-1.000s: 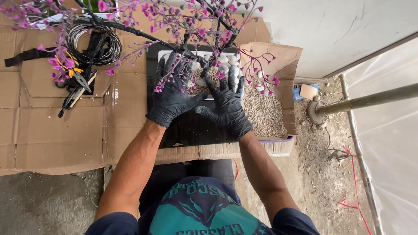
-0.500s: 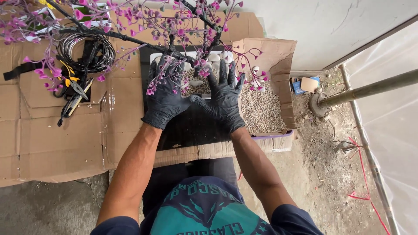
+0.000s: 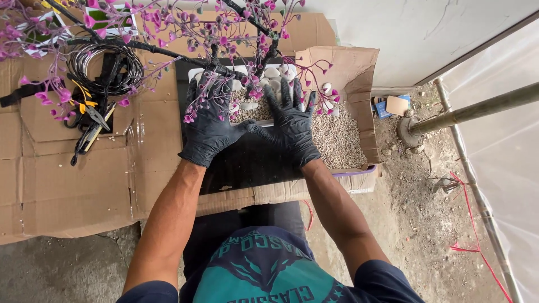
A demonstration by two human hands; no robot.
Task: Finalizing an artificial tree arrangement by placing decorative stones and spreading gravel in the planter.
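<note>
At nine o'clock I see a coil of black wire (image 3: 106,67) and yellow-handled pliers (image 3: 90,120) on flattened brown cardboard (image 3: 50,174). My black-gloved left hand (image 3: 210,126) lies flat, fingers spread, holding nothing, against the white rectangular gravel-filled planter (image 3: 247,106) at twelve o'clock. My black-gloved right hand (image 3: 291,124) does likewise. Loose gravel (image 3: 337,140) lies at two o'clock.

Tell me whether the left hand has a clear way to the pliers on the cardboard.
Probably yes. The left hand rests on the gravel tray, and the pliers lie to its left on the open cardboard; only thin pink-flowered branches hang above them.
</note>
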